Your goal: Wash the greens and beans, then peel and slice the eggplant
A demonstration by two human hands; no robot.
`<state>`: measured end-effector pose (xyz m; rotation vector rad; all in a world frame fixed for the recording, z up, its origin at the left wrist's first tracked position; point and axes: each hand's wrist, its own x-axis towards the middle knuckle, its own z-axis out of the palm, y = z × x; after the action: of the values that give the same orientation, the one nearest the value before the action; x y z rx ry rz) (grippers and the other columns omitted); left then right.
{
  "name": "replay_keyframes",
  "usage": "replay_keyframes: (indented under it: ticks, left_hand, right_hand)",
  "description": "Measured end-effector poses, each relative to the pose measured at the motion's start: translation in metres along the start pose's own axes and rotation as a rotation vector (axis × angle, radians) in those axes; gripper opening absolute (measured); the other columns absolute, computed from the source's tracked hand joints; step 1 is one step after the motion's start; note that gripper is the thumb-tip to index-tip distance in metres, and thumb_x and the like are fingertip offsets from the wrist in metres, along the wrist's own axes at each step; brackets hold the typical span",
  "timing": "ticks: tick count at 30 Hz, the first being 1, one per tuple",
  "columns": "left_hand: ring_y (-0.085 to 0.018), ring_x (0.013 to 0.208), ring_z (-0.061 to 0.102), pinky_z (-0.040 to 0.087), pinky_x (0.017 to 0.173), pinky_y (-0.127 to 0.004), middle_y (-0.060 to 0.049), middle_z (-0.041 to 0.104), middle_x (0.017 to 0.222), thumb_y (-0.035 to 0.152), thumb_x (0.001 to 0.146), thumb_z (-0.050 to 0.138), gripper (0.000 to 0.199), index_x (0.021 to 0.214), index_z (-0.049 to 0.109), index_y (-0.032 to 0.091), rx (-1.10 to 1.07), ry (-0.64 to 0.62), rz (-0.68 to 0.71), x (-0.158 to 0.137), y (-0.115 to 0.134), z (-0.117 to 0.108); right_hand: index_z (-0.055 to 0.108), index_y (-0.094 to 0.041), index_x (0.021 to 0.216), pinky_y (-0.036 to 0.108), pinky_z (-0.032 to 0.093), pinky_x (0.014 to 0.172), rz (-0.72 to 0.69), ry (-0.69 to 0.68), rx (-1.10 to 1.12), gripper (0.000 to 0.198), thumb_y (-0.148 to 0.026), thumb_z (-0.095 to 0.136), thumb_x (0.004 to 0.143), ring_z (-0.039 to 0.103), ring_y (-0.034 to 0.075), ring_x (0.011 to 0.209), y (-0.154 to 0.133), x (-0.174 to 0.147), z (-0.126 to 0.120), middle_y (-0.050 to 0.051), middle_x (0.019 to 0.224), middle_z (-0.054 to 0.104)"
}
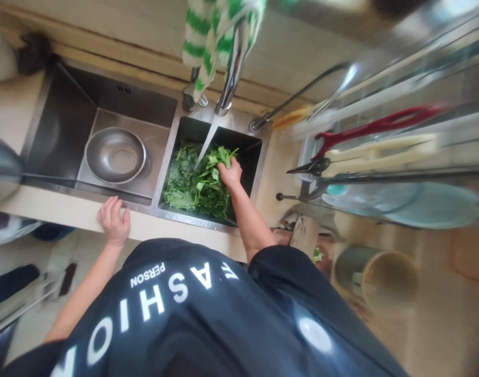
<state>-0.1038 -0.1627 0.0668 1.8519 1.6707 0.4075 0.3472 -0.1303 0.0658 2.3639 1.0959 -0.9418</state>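
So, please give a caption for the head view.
Right hand rinsing green leafy vegetables under running tap; left hand on counter edge.

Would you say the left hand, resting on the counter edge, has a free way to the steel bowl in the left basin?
Probably yes: the left hand rests on the counter edge just in front of the steel bowl, and nothing stands between them; the basin is open above.

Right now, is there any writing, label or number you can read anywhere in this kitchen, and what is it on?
"PERSON" in small white letters on the black shirt, seen upside down.
"FASHIO" in large white letters on the same shirt, below it; the word runs out of view at the picture's bottom edge, so further letters cannot be read.
Nothing readable on the sink, the steel bowl, the tap or the rack of utensils; that side is blurred.
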Motion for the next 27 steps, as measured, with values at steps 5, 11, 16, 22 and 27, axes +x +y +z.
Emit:
replay_keyframes:
  ticks: [5,11,16,22,27]
  left_hand:
    - [-0.036,0.133,0.056,0.035,0.115,-0.054,-0.025,0.064,0.129,0.041,0.093,0.055,0.037,0.118,0.062,0.014,-0.045,-0.025,-0.056,-0.001,0.0,0.0]
    - [-0.035,0.132,0.056,0.035,0.114,-0.053,-0.024,0.065,0.13,0.04,0.093,0.056,0.037,0.119,0.062,0.015,-0.026,-0.001,-0.036,-0.002,-0.001,0.001]
    - [-0.035,0.129,0.058,0.038,0.112,-0.052,-0.024,0.066,0.129,0.04,0.092,0.057,0.036,0.117,0.064,0.015,-0.003,0.016,-0.036,-0.001,-0.001,0.0]
    - [-0.034,0.128,0.06,0.041,0.11,-0.05,-0.024,0.067,0.128,0.033,0.092,0.057,0.035,0.121,0.063,0.014,0.045,0.064,0.071,-0.002,-0.002,0.002]
    - [-0.034,0.129,0.059,0.038,0.112,-0.052,-0.023,0.066,0.129,0.037,0.093,0.056,0.034,0.118,0.064,0.015,0.011,0.015,-0.005,-0.002,0.0,0.001]
  right_hand:
    - [0.013,-0.035,0.166,0.074,0.042,0.104,-0.044,-0.21,-0.266,0.121,-0.067,0.081,0.071,0.017,0.059,0.151,-0.016,-0.056,0.014,0.018,0.173,-0.005]
    - [0.023,-0.045,0.163,0.085,0.029,0.104,-0.47,-0.348,-0.562,0.116,-0.041,0.09,0.069,-0.015,0.059,0.152,-0.031,-0.062,0.076,0.003,0.175,-0.016]
    - [0.047,-0.034,0.156,0.071,0.044,0.105,-0.348,-0.325,-0.441,0.077,-0.023,0.071,0.084,0.008,0.054,0.154,-0.039,-0.03,0.086,0.009,0.174,0.013]
    - [0.062,-0.021,0.144,0.047,0.044,0.114,-0.275,-0.22,-0.119,0.054,-0.035,0.061,0.092,0.056,0.032,0.132,-0.034,-0.018,0.047,0.014,0.147,0.058]
    - [0.061,-0.018,0.142,0.048,0.054,0.102,-0.162,-0.322,0.268,0.058,-0.051,0.055,0.095,0.068,0.027,0.114,0.009,0.0,0.006,0.01,0.125,0.073]
